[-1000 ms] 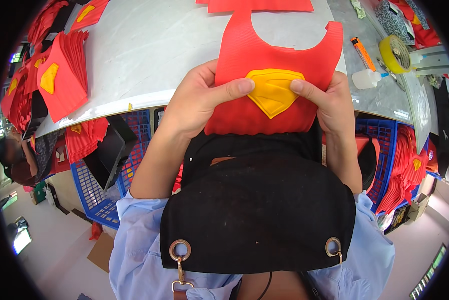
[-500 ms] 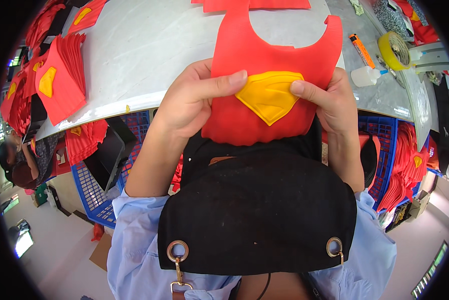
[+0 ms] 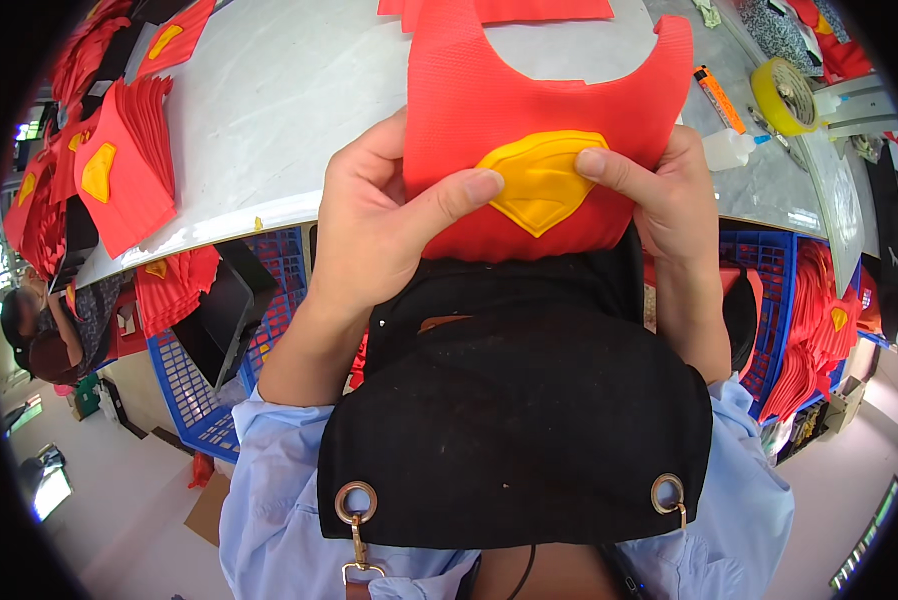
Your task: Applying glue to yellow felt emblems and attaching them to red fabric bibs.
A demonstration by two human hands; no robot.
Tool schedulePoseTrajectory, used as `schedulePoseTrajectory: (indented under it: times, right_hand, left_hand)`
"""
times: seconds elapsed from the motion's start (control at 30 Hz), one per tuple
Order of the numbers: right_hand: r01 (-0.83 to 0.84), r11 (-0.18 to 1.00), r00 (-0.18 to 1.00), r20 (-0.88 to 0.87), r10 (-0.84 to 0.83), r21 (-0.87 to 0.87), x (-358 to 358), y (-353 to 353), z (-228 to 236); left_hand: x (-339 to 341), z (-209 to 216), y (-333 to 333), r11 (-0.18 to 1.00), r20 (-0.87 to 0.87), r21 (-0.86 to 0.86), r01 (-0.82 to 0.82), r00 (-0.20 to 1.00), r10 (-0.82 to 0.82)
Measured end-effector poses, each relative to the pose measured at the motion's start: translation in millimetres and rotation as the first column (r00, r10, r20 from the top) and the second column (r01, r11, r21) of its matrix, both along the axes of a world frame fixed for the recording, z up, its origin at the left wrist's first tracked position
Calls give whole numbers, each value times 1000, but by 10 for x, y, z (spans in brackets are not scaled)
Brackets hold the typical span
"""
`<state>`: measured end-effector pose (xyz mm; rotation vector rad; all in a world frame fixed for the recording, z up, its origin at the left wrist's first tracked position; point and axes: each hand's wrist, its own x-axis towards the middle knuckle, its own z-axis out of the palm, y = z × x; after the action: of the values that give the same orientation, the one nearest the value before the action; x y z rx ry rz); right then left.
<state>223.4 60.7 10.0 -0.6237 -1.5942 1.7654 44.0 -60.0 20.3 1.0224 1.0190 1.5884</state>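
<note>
I hold a red bib (image 3: 559, 110) with a deep rounded neck opening in front of me, over the near edge of the table. A raised yellow shield-shaped patch (image 3: 541, 190) lies on its lower part. My left hand (image 3: 384, 215) grips the bib's left side, its thumb pressing at the patch's left edge. On the other side my right hand (image 3: 664, 190) grips the bib, its thumb on the patch's upper right corner. The fingers of both hands are mostly hidden behind the bib. The bib's lower edge curves over my black apron (image 3: 509, 430).
Stacked red bibs (image 3: 129, 200) stand at the table's left. A yellow tape roll (image 3: 765, 85), an orange-and-black stick-like item (image 3: 719, 100) and a small white bottle (image 3: 726, 150) lie right. Blue baskets (image 3: 184, 400) sit below the table. Another person (image 3: 59, 335) is at far left.
The bib and its patch have moved slightly upward in the picture. My left thumb has slid from the patch's upper left corner down along its left edge.
</note>
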Motion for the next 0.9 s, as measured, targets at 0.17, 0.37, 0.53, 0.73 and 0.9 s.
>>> schedulePoseTrajectory:
  times: [0.17,0.37,0.53,0.73,0.9]
  right_hand:
    - [31,999,998,58,-30,-24,-38,-73,-87]
    - [116,987,974,182,-136,115,-46,-183,-121]
    - [116,904,928,280,-246,411,-22,-171,-193]
    - [25,999,991,133,-31,48,98,19,-236]
    - [-89,983,972,202,121,-163,73,134,-76]
  left_hand:
    - [-20,-179,60,982,-174,27,-185,967,186]
    - [52,-151,92,971,-213,-152,-183,966,148]
    - [70,-247,100,970,-300,-118,-211,939,168]
    - [72,-277,104,969,-283,-128,-213,944,170]
    - [60,-295,99,969,-282,-126,-214,944,172]
